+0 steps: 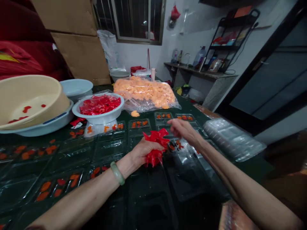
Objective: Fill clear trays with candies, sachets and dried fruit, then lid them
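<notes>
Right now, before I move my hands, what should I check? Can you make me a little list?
Left hand gripping the red plastic packets: ok.
Right hand free, nothing visible in it: ok.
White bowl of more red packets standing upright: ok.
Clear plastic trays near the hands all filled: not ok, several look empty.
Big bag of orange pieces closed: cannot tell.
</notes>
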Motion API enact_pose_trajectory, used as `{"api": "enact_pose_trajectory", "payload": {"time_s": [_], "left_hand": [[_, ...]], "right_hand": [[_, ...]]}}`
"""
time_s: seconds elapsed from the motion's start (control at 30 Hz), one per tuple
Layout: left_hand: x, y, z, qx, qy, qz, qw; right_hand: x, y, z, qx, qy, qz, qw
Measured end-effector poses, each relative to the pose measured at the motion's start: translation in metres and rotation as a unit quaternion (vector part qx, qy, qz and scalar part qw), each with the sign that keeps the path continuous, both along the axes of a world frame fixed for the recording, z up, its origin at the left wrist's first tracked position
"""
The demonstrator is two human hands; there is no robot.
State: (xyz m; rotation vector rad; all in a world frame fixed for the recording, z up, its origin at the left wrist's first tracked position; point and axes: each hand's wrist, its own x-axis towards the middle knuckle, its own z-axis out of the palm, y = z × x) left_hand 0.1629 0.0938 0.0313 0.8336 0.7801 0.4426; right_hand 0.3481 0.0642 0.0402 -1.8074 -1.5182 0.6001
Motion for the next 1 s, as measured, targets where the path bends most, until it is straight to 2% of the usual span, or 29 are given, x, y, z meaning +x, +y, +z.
{"api": "enact_pose_trajectory", "payload": {"time_s": [0.03, 0.1, 0.2, 0.27, 0.3, 0.37, 0.43, 0.5, 0.53, 0.6, 0.67, 0.7, 0.77, 0.8, 0.87, 0.93, 1.0], "left_hand": [[0.001, -0.001, -0.001, 0.007, 0.006, -0.002, 1.000], [0.003, -0.005, -0.002, 0.014, 0.018, -0.019, 1.000], [0.004, -0.011, -0.004, -0.011, 0.018, -0.053, 0.998], [0.003, -0.013, -0.006, -0.067, 0.031, -0.072, 0.995], [0.003, -0.013, -0.007, -0.095, 0.042, -0.079, 0.991], [0.002, -0.011, -0.009, -0.134, 0.063, -0.088, 0.985], [0.002, -0.008, -0.009, -0.147, 0.055, -0.087, 0.984], [0.002, -0.004, -0.006, -0.155, 0.020, -0.081, 0.984], [0.003, -0.002, -0.003, -0.153, 0.001, -0.075, 0.985], [0.003, 0.002, 0.005, -0.141, -0.030, -0.058, 0.988], [0.003, 0.007, 0.014, -0.123, -0.046, -0.033, 0.991], [0.003, 0.010, 0.017, -0.116, -0.046, -0.019, 0.992], [0.001, 0.013, 0.022, -0.094, -0.038, 0.019, 0.995], [-0.001, 0.014, 0.023, -0.076, -0.038, 0.038, 0.996], [-0.006, 0.012, 0.024, -0.019, -0.058, 0.071, 0.996], [-0.013, 0.005, 0.024, 0.054, -0.089, 0.086, 0.991], [-0.021, -0.001, 0.024, 0.102, -0.102, 0.084, 0.986]], "right_hand": [[-0.012, -0.012, 0.004, 0.001, 0.088, 0.048, 0.995], [-0.030, -0.034, 0.009, 0.000, 0.188, 0.089, 0.978], [-0.033, -0.054, 0.009, 0.018, 0.243, 0.067, 0.967], [-0.014, -0.057, 0.008, 0.044, 0.227, 0.022, 0.973], [0.001, -0.055, 0.007, 0.060, 0.186, -0.022, 0.981], [0.037, -0.044, 0.002, 0.077, 0.020, -0.145, 0.986], [0.073, -0.025, -0.008, 0.043, -0.213, -0.248, 0.944], [0.102, -0.005, -0.019, -0.048, -0.361, -0.247, 0.898], [0.111, 0.004, -0.025, -0.092, -0.393, -0.230, 0.886], [0.116, 0.016, -0.031, -0.146, -0.404, -0.201, 0.880], [0.100, 0.017, -0.030, -0.125, -0.381, -0.196, 0.895], [0.085, 0.013, -0.027, -0.090, -0.349, -0.185, 0.914], [0.045, -0.003, -0.017, 0.020, -0.230, -0.122, 0.965], [0.023, -0.014, -0.013, 0.064, -0.150, -0.050, 0.985], [-0.020, -0.033, -0.007, 0.127, -0.078, 0.059, 0.987], [-0.052, -0.043, -0.008, 0.173, -0.107, 0.092, 0.975], [-0.069, -0.045, -0.012, 0.206, -0.127, 0.098, 0.965]]}}
